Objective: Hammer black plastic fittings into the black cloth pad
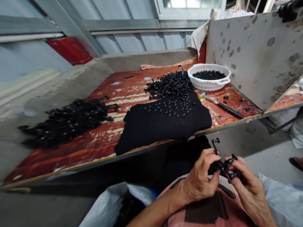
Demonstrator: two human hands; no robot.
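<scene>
My left hand [201, 178] and my right hand [243, 179] are close together over my lap, below the table's front edge. Both pinch one black plastic sprue piece [223, 162] with small round parts on its branches; one branch sticks up above my left fingers. On the table lies a black cloth [153, 124] with several small black round parts scattered on its far side. Behind it is a pile of black sprues [169, 84]. A white plastic basket [209, 82] at the back right holds small black parts.
A second heap of black sprues [66, 121] lies at the table's left. A tool with a black handle [222, 105] lies right of the cloth. A spotted grey panel [258, 53] walls off the right side. A white bag [111, 205] is beside my knee.
</scene>
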